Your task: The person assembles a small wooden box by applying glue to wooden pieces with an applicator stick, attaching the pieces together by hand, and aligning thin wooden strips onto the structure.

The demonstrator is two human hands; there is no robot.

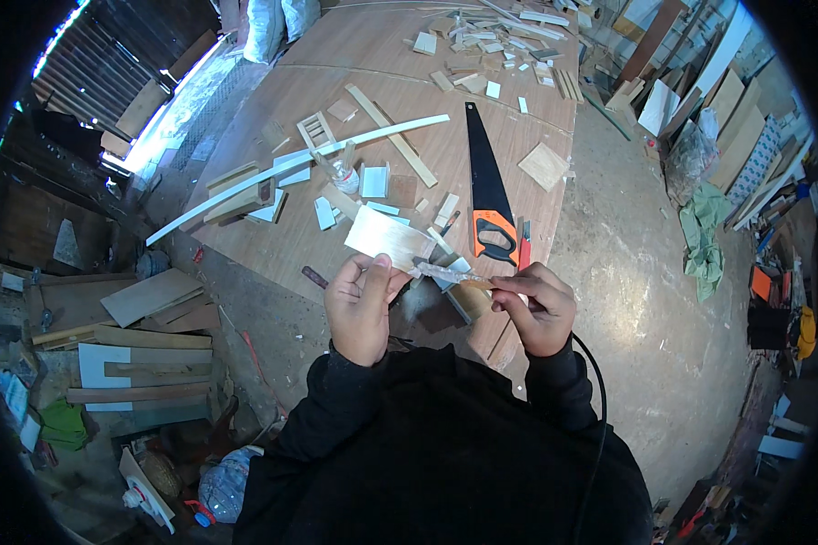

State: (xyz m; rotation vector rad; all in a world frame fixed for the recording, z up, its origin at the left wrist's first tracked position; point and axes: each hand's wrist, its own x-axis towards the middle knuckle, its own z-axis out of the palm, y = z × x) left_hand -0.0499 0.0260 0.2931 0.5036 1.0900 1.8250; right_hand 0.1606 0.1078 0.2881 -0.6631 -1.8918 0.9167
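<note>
My left hand (364,304) is closed on a small, pale rectangular wooden board (382,238), its thumb lying over the lower edge. Between the thumb and fingers of my right hand (538,309) is a narrow tool with a whitish, smeared surface (450,274); its exact kind does not show. The tool's tip reaches the board's lower right corner, though whether it touches is unclear. Just beyond my hands, a handsaw (491,195) with a black blade and orange handle lies on the wooden table (336,77). A red cutter (524,243) rests beside its handle.
A long pale strip (291,180) crosses offcuts on the table's left. Near it stands a clear bottle (341,175). Scraps (491,45) crowd the far end, and a square wooden piece (543,166) lies right. Boards (145,363) are stacked on the left floor; a black cable (602,391) hangs by my right arm.
</note>
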